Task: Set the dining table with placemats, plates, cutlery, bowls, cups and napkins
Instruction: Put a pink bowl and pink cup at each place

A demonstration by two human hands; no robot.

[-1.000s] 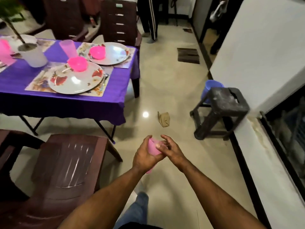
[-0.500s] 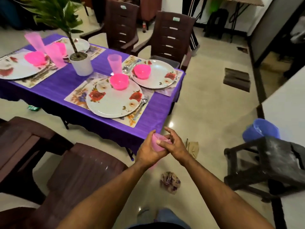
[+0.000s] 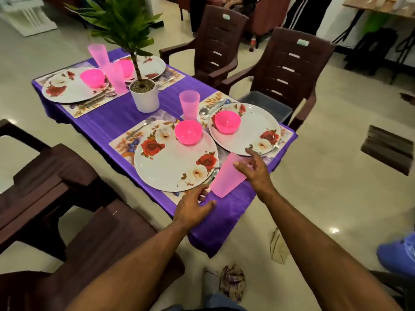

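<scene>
R hand (image 3: 254,170) fingers grip pink cup (image 3: 226,176) by plate (image 3: 175,158); L hand (image 3: 193,206) open, empty.

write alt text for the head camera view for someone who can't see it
A person's right hand sets a pink cup at the near corner of a purple-clothed table, beside a floral plate holding a pink bowl; the left hand rests open on the cloth. Three more place settings and a potted plant sit beyond.
</scene>
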